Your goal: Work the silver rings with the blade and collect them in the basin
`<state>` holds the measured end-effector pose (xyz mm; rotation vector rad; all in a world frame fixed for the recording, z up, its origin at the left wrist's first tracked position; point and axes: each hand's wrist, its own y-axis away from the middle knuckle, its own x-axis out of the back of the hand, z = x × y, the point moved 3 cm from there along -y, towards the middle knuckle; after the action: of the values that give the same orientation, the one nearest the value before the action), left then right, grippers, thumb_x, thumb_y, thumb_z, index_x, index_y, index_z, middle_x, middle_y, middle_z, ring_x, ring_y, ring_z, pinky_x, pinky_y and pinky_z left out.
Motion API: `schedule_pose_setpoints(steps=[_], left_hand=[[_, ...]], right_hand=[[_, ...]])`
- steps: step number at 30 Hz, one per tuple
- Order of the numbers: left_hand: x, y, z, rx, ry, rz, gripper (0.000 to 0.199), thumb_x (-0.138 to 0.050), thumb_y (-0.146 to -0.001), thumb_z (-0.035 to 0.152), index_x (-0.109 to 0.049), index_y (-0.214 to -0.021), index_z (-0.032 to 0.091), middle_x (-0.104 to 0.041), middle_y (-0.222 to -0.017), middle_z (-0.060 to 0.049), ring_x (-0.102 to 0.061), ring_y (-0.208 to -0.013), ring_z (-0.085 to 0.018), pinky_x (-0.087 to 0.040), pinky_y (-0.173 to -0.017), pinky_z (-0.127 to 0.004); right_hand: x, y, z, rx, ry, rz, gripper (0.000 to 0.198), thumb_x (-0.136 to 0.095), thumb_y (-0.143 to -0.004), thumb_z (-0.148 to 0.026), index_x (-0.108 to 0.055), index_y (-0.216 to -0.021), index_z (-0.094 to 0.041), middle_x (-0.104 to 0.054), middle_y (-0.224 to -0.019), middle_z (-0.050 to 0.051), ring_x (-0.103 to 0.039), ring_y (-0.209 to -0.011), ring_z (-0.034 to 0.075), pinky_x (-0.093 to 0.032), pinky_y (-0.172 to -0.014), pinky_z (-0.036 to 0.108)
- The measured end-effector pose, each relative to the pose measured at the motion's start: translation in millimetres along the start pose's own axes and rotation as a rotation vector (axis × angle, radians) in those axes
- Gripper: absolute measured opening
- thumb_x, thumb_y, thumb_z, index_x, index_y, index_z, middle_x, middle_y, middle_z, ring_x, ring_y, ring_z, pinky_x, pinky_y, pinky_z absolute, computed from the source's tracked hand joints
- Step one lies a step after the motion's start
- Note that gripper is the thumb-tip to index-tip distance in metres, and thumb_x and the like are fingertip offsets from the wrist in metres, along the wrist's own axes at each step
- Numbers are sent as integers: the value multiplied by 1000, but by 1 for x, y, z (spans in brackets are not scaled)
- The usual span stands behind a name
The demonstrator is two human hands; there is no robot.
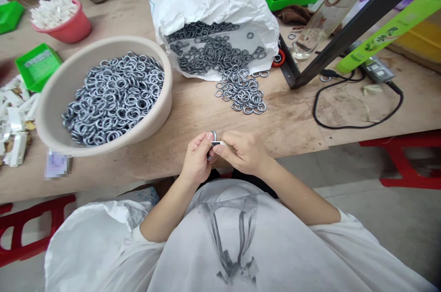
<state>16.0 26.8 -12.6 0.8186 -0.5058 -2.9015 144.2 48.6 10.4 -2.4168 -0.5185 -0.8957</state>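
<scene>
At the table's front edge, my left hand (199, 156) is closed on a grey ring (214, 135), whose upper rim shows above the fingertips. Close against it, my right hand (245, 152) grips a small tool (216, 143) with a flat dark end and a pale handle. The dark end meets the ring; my fingers hide most of both. Just beyond my hands lies a loose heap of grey rings (243, 94), spilling from the mouth of a white sack (213, 2). To the left, a large beige basin (167, 99) holds many similar rings.
A black metal frame (330, 44) and a looped black cable (315, 108) stand to the right, near a clear bottle (315, 30). On the left are a red bowl (69, 30), a green tray (29, 69) and white pieces (15, 117). Red stools (406, 159) flank the table.
</scene>
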Motion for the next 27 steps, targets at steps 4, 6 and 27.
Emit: schedule_pose_setpoints(steps=[4, 6, 27], left_hand=[[2, 4, -1, 11, -19, -22, 46, -81, -70, 49, -49, -63, 17, -38, -45, 8, -27, -40, -3, -23, -39, -15], [2, 10, -3, 29, -57, -85, 46, -80, -71, 50, -50, -62, 16, -39, -45, 7, -28, -40, -3, -23, -40, -16], [10, -11, -1, 207, 110, 14, 38, -77, -73, 47, -58, -77, 15, -61, -72, 0, -50, -49, -6, -27, -34, -13]], right_hand=[[-1, 0, 1, -11, -33, -21, 49, -41, -98, -54, -46, -63, -21, -48, -60, 0, -39, -56, 12, -23, -57, 29], [0, -3, 13, -94, -35, -8, 50, -39, -99, -55, -45, -62, -21, -47, -58, -1, -40, -56, 12, -23, -57, 29], [0, -20, 53, -259, -546, 181, 27, -64, -89, -46, -69, -90, -19, -66, -81, 1, -58, -75, 16, -45, -73, 30]])
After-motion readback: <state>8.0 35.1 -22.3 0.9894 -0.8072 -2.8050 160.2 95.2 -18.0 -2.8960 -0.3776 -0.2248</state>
